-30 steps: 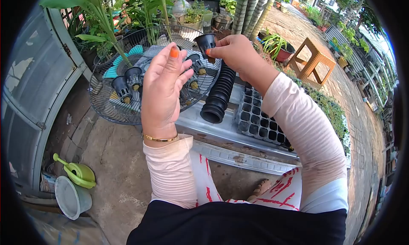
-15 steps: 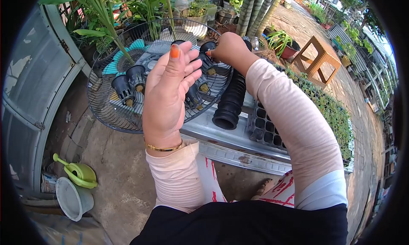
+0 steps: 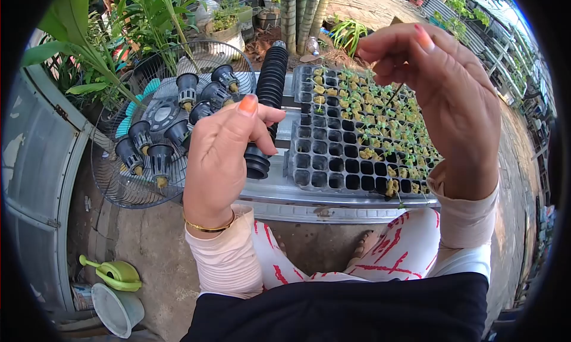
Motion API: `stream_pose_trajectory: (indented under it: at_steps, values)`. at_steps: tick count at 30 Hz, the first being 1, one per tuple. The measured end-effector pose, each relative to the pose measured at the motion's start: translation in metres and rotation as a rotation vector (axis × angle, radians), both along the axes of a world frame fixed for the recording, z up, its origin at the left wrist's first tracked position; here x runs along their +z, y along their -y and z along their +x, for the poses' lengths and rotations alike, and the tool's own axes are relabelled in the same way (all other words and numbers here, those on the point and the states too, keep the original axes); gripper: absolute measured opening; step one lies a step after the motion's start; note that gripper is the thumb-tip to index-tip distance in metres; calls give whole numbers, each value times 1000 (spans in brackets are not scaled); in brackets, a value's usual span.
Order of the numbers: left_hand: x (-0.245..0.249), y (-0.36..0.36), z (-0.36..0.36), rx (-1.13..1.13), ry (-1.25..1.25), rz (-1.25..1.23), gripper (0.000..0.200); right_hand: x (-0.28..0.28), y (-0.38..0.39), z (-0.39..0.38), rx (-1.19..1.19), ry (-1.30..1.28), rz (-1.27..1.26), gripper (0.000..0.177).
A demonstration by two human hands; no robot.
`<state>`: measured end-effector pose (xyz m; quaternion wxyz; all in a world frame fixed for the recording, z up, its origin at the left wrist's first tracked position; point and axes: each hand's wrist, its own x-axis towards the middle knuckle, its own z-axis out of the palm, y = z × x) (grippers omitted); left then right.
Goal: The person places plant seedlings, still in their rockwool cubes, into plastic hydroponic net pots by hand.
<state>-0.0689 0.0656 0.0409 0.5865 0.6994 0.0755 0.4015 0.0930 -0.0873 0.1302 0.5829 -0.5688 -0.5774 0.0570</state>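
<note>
My left hand point(image 3: 220, 154) hovers in front of the fan grille, thumb up and fingers loosely bent, with nothing visible in it. Raised over the right part of the seedling tray point(image 3: 336, 181), my right hand point(image 3: 455, 98) has its fingers curved and thumb apart, and I see nothing held. Small seedlings point(image 3: 386, 113) in brownish plugs fill much of that black tray; its left and front cells show no plugs. Several black net pots point(image 3: 160, 160) with plugs poking out lie on the round wire fan grille point(image 3: 110, 184). A long stack of nested black net pots point(image 3: 272, 83) lies between grille and tray.
A silvery metal table point(image 3: 267, 193) bears the tray and stack. Leafy potted plants point(image 3: 226, 20) and ringed stems point(image 3: 300, 14) stand behind. A green watering can point(image 3: 119, 275) and a grey bucket point(image 3: 119, 309) sit on the floor at left, near a metal-framed door point(image 3: 35, 157).
My right hand has left the black pots and moved right, over the seedling tray. My left hand has bent its fingers more. The view has turned to the right.
</note>
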Motion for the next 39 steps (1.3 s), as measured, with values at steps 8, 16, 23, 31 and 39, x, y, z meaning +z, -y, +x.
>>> stream_pose_trajectory:
  at_steps: [8, 16, 23, 31, 39]
  values:
    - [-1, 45, 18, -102, -147, 276, 18, -44, 98, 13, -354, 196, 58, 41]
    - [-14, 55, 41, -23, -156, 307, 19, -68, 115, 50, -312, -4, 136, 14]
    - [-5, 58, 56, 49, -131, 308, 31, -72, 126, 62, -370, -3, 116, 29]
    - [-13, 39, 60, 99, -227, 426, 47, -72, 126, 59, -425, 56, 138, 35]
    - [-17, 38, 61, 190, -114, 400, 16, -69, 129, 59, -417, 171, 168, 34]
